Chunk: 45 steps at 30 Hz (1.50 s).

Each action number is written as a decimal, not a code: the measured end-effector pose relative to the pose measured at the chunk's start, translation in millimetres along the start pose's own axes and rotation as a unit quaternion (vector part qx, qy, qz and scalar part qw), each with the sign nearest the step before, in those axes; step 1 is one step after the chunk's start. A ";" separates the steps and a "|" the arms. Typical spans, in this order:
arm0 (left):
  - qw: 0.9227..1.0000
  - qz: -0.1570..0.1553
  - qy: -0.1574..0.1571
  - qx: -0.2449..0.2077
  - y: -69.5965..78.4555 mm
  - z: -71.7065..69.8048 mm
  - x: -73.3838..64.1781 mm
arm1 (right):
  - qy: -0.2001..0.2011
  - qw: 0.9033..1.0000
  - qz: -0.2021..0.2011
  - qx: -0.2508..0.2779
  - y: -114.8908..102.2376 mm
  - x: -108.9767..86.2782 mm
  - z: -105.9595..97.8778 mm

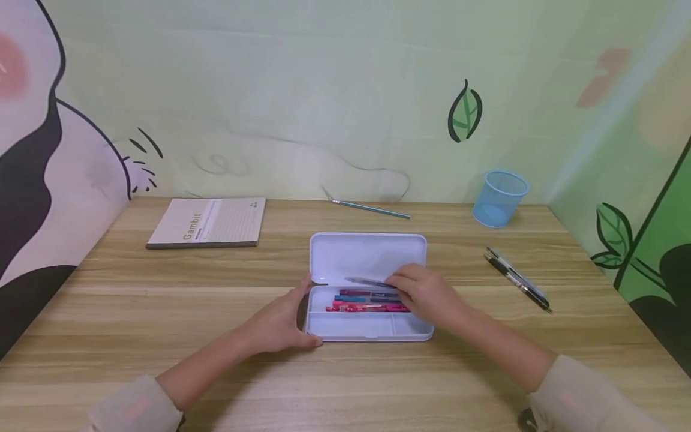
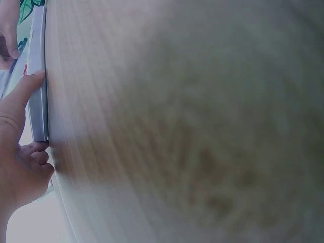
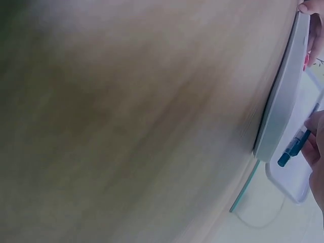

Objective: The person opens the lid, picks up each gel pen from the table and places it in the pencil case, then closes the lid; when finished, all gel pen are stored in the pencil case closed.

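Note:
An open white pencil case lies on the table with its lid tipped back. My left hand grips the case's left end, thumb at the front corner and fingers towards the hinge. In my right hand, a pen is pinched above the back compartment, its slim end pointing left. The right wrist view shows that pen's dark blue end sticking out past the fingers. Beneath it, several pens lie lengthwise in the back compartment, among them a pink pen and a blue-capped pen.
Two pens lie side by side on the table to the right. Behind them stands a blue mesh pen cup. A thin paintbrush lies near the wall, and a notebook is at the back left.

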<state>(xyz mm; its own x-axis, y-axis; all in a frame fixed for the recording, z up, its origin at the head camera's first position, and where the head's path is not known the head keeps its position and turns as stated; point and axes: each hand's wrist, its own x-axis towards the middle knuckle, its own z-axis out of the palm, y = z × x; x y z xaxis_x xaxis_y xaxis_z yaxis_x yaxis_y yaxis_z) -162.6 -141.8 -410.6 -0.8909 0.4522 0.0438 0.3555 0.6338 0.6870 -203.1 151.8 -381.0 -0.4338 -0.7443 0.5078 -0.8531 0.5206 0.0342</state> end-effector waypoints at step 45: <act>1.000 -0.014 0.002 -0.001 1.4 -0.6 -0.5 | -0.112 0.993 0.002 0.024 -12.4 3.1 6.9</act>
<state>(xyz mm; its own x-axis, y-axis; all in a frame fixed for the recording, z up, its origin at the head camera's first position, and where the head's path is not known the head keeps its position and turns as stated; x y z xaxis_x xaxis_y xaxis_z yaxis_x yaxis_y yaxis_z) -161.9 -141.5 -409.2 -0.9016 0.4316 0.0281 0.3299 0.6444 0.6899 -195.8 140.1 -385.7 -0.4863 -0.8192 0.3040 -0.8617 0.5072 -0.0118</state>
